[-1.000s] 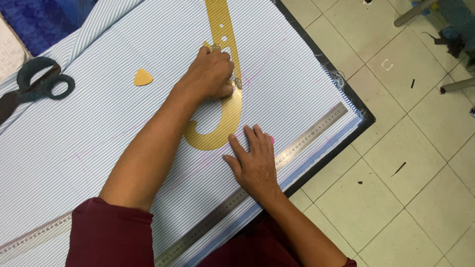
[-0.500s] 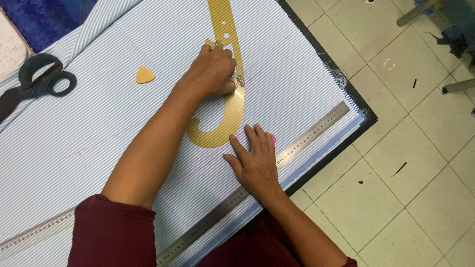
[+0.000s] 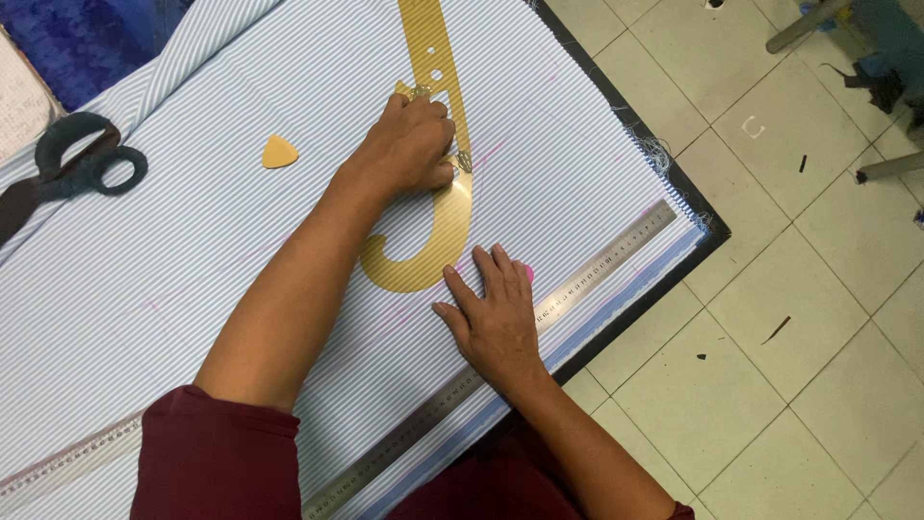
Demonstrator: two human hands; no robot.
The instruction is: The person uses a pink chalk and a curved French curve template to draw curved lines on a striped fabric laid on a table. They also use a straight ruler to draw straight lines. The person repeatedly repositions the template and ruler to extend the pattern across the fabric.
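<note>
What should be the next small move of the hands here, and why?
Probably draw along the curve. The left hand presses the yellow curved ruler on the striped fabric; the right hand lies flat beside its hook, with something pink underneath.

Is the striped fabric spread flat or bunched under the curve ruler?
Spread flat: the striped fabric lies smooth beneath the curve ruler, stripes running straight; only its far edge folds.

Blue-white striped fabric (image 3: 241,241), amber curve ruler (image 3: 438,231), maroon sleeves (image 3: 217,453).
</note>
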